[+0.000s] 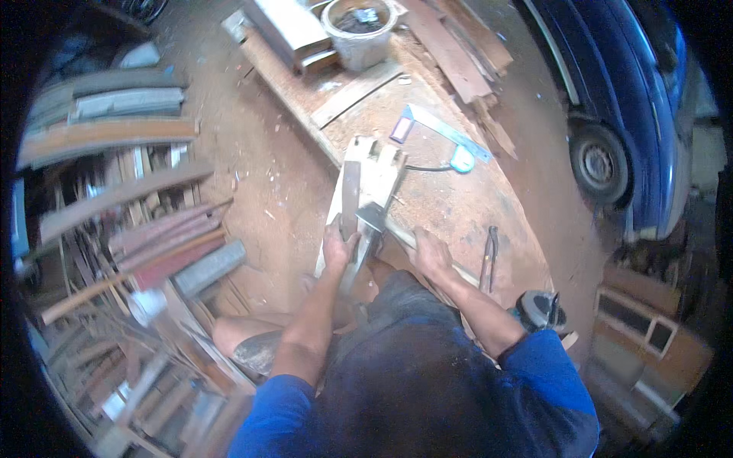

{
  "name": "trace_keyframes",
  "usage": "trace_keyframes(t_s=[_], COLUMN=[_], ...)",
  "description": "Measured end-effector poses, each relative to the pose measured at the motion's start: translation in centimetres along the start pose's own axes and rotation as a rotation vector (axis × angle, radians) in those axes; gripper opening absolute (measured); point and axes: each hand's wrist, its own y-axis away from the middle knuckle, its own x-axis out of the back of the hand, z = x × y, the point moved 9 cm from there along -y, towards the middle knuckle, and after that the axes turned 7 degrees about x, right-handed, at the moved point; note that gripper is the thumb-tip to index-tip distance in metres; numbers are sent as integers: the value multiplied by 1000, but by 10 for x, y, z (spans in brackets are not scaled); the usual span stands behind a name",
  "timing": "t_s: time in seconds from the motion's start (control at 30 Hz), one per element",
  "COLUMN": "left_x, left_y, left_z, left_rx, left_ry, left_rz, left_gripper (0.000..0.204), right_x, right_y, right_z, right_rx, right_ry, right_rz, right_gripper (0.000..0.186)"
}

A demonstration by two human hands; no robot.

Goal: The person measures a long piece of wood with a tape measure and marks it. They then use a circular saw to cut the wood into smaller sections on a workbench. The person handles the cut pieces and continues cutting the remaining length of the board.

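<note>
My left hand [337, 246] is closed round the lower end of a narrow, flat brown strip [350, 187], apparently wood. The strip lies over a pale timber piece [382, 162] with notches cut in its far end. In my right hand [433, 256] is the pale wooden handle of a hammer, gripped partway along. Its dark, blocky hammer head [372, 217] is close beside the strip, just right of my left hand; whether they touch I cannot tell. The timber lies over the edge of a dusty wooden workbench [458, 210].
On the bench are a try square [443, 131], a light blue tape measure [462, 159], pincers [489, 256] and a dark tool [540, 309]. A bucket [359, 46] stands at the far end. Stacked boards [114, 137] fill the left; a blue car [618, 91] is at right.
</note>
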Motion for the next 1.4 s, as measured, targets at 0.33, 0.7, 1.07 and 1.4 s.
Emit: trace_keyframes(t_s=[0.33,0.7,1.07,1.4], left_x=[353,355,289,278], left_y=[-91,-53,-166,-172], left_z=[-89,150,126,111], left_rx=[25,19,-265,-5], left_ry=[-275,27,-140,-133], left_rz=[440,89,31,-216], left_gripper=[74,54,95,93], right_x=[-89,-140,-124,-65], right_y=[-60,-6,88,1], right_z=[0,174,28,-238], right_rx=[-57,-437,-692,-571], right_ry=[-511,-269,-1215,-1450], right_rz=[513,570,339,-112], right_gripper=[55,65,27,25])
